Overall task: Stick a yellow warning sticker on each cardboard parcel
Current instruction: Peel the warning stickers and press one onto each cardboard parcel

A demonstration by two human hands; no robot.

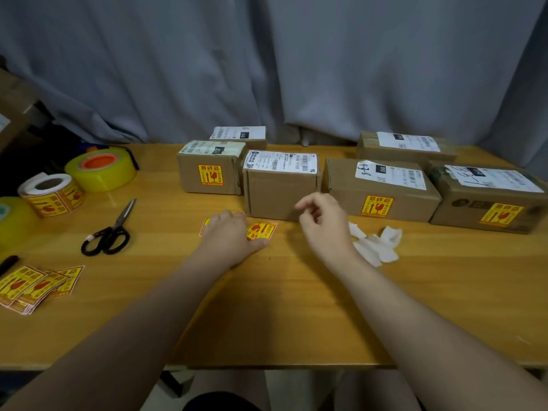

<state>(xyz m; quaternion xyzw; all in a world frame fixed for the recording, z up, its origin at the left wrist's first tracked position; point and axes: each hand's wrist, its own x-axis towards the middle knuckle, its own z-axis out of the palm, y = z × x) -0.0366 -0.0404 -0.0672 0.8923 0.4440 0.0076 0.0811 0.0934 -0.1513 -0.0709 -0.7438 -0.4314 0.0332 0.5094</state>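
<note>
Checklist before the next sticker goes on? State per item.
1. Sticker strip at hand: ok, left hand presses it on the table.
2. Right hand free: ok, it hovers with nothing visibly held.
3. Middle parcel front face bare: ok, no yellow sticker there.
4. Sticker peeled from its backing: cannot tell, the hand covers most of it.
5. Back-left parcel and back-right parcel stickered: cannot tell, fronts mostly hidden.
</note>
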